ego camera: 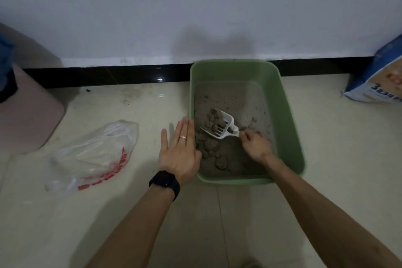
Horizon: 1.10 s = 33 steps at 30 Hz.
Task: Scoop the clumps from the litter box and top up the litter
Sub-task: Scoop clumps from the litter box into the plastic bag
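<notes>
A green litter box point(289, 115) stands on the tiled floor against the wall, holding grey litter with dark clumps point(212, 148) near its front left. My right hand point(255, 144) is inside the box, shut on the handle of a white slotted scoop point(224, 125) that carries several clumps. My left hand point(179, 150) lies flat with its fingers apart against the outside of the box's left wall; it wears a ring and a black watch. A blue and white litter bag point(378, 80) leans at the far right by the wall.
A crumpled clear plastic bag with red print point(97, 154) lies on the floor to the left of my left hand. A pink bin point(26, 111) with something blue on it stands at the far left. A black skirting strip runs along the wall.
</notes>
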Motion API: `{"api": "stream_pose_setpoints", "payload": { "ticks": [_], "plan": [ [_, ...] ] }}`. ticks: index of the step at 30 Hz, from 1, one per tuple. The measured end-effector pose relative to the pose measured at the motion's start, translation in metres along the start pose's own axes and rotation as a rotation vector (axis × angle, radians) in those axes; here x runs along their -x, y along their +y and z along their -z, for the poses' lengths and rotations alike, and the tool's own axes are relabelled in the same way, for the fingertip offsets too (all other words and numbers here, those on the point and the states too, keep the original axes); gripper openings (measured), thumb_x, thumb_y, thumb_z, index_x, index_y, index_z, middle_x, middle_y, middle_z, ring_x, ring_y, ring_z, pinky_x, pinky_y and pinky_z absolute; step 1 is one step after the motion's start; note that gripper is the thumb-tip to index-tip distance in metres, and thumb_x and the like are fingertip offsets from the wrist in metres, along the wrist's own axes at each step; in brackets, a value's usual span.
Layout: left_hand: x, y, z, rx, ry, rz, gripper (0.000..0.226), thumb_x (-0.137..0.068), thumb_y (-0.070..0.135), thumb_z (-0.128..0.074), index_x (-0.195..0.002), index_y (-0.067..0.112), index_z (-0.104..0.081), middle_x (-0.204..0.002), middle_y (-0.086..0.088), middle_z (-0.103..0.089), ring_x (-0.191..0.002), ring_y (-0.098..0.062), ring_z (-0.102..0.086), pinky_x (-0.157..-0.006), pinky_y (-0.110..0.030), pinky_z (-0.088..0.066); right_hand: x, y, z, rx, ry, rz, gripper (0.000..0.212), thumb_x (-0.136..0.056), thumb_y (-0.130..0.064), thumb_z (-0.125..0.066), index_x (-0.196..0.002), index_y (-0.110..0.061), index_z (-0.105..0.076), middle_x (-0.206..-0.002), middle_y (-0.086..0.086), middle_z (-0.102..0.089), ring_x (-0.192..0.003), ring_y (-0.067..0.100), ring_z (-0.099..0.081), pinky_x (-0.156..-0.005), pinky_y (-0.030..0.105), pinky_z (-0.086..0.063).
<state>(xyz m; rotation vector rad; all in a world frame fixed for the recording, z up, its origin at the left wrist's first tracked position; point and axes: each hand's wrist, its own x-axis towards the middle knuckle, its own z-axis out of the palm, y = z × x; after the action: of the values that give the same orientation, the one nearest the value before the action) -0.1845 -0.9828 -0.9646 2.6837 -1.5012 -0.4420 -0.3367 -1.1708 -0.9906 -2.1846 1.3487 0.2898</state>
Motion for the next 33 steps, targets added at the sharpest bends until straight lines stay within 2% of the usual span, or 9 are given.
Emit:
{"api": "stream_pose_setpoints", "payload": {
  "ticks": [2,5,11,14,18,23,29,33],
  "plan": [
    [0.002,-0.002,-0.001,-0.016,0.000,0.003,0.074,-0.097,0.040,-0.017,-0.146,0.013,0.032,-0.159,-0.001,0.027,-0.147,-0.014,0.022,-0.118,-0.052,0.012,0.010,0.001,0.000,-0.058,0.028,-0.009,0.034,-0.104,-0.038,-0.032,-0.110,-0.016,-0.057,-0.116,0.019,-0.063,-0.107,0.035,-0.056,-0.092,0.042,-0.044],
    [0.003,0.000,-0.001,0.005,-0.002,0.012,0.074,-0.094,0.039,-0.014,-0.144,0.014,0.035,-0.159,0.000,0.028,-0.146,-0.014,0.023,-0.118,-0.051,0.013,0.028,0.007,0.001,-0.167,0.078,-0.031,0.034,-0.104,-0.035,-0.034,-0.106,-0.013,-0.059,-0.112,0.017,-0.065,-0.102,0.032,-0.058,-0.077,0.033,-0.039],
    [0.007,0.000,0.005,0.024,0.000,0.004,0.074,-0.099,0.037,-0.022,-0.150,0.016,0.027,-0.160,0.003,0.025,-0.148,-0.014,0.021,-0.119,-0.049,0.012,0.062,-0.001,0.012,-0.356,0.233,-0.051,0.035,-0.103,-0.038,-0.039,-0.090,-0.010,-0.056,-0.087,0.010,-0.062,-0.085,0.029,-0.055,-0.069,0.032,-0.034],
    [0.007,0.000,0.003,0.022,-0.001,-0.006,0.071,-0.099,0.037,-0.020,-0.151,0.017,0.026,-0.159,0.004,0.027,-0.147,-0.012,0.021,-0.119,-0.048,0.011,0.072,-0.003,0.010,-0.341,0.294,-0.054,0.037,-0.102,-0.037,-0.041,-0.085,-0.008,-0.054,-0.082,0.010,-0.061,-0.082,0.031,-0.055,-0.068,0.034,-0.035],
    [0.005,-0.003,0.003,0.011,-0.021,-0.016,0.069,-0.099,0.037,-0.017,-0.149,0.018,0.027,-0.159,0.004,0.027,-0.147,-0.012,0.022,-0.119,-0.050,0.010,0.077,-0.004,0.007,-0.209,0.257,-0.088,0.040,-0.102,-0.041,-0.039,-0.088,-0.009,-0.059,-0.089,0.014,-0.065,-0.090,0.035,-0.060,-0.069,0.033,-0.035],
    [0.004,-0.004,0.006,-0.014,-0.049,-0.025,0.068,-0.100,0.038,-0.014,-0.149,0.017,0.027,-0.159,0.003,0.028,-0.147,-0.013,0.023,-0.119,-0.051,0.009,0.085,0.001,0.005,-0.200,0.275,-0.104,0.042,-0.102,-0.041,-0.038,-0.088,-0.008,-0.060,-0.093,0.016,-0.067,-0.093,0.037,-0.061,-0.069,0.033,-0.037],
    [0.004,-0.003,0.003,-0.014,-0.053,-0.022,0.068,-0.100,0.038,-0.014,-0.149,0.016,0.028,-0.158,0.003,0.030,-0.147,-0.013,0.024,-0.119,-0.050,0.012,0.093,0.005,0.007,-0.207,0.343,-0.114,0.041,-0.102,-0.042,-0.037,-0.086,-0.010,-0.058,-0.089,0.014,-0.067,-0.090,0.036,-0.061,-0.070,0.034,-0.040],
    [0.005,-0.003,0.002,-0.003,-0.061,-0.022,0.069,-0.100,0.037,-0.015,-0.148,0.016,0.029,-0.154,0.004,0.034,-0.146,-0.013,0.024,-0.119,-0.050,0.012,0.097,0.005,0.008,-0.215,0.362,-0.107,0.040,-0.102,-0.042,-0.037,-0.083,-0.011,-0.055,-0.079,0.009,-0.062,-0.088,0.037,-0.061,-0.069,0.036,-0.040]
  ]
}}
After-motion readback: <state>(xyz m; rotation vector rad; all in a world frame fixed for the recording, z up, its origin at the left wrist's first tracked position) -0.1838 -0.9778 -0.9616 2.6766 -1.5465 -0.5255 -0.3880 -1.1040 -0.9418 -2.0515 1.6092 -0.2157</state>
